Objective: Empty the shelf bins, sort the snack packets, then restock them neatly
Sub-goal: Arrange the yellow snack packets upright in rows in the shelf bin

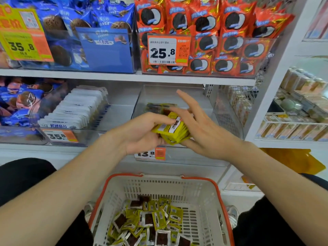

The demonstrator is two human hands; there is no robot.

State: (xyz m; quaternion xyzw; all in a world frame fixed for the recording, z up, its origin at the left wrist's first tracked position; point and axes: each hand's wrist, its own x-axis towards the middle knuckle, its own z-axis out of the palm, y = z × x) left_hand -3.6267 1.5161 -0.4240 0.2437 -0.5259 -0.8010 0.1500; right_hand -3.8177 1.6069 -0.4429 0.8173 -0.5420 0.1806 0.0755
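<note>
Shop aisle, white shelving (110,76) in front of us, we're low down facing it.

Nearest: white basket with orange rim (218,190) at our knees. Its bottom holds a loose pile of yellow snack packets (150,222), some face up, some flipped.

Above the basket, both hands meet in front of the middle shelf. Left hand (142,132): grip clamped on a stack of yellow packets (174,129), thumb on top, fingers curled under. Right hand (202,128): grip apart, fingers straight and spread, touching the stack's right end, thumb just below it.

Right behind the stack: clear bin (156,93) on the middle shelf, with a few packets in a row (159,106) at its back. Price tag 13.8 (150,153) sits on the front, under the hands.

Left of that bin: bin of white packets (79,107) filed upright, tag 35.8 (59,136). Further left, blue biscuit packets (17,102).

Top shelf: orange sandwich-biscuit packets (204,23) in a clear bin with tag 25.8 (167,50); to the left, blue packets behind a blue display box (106,48).
</note>
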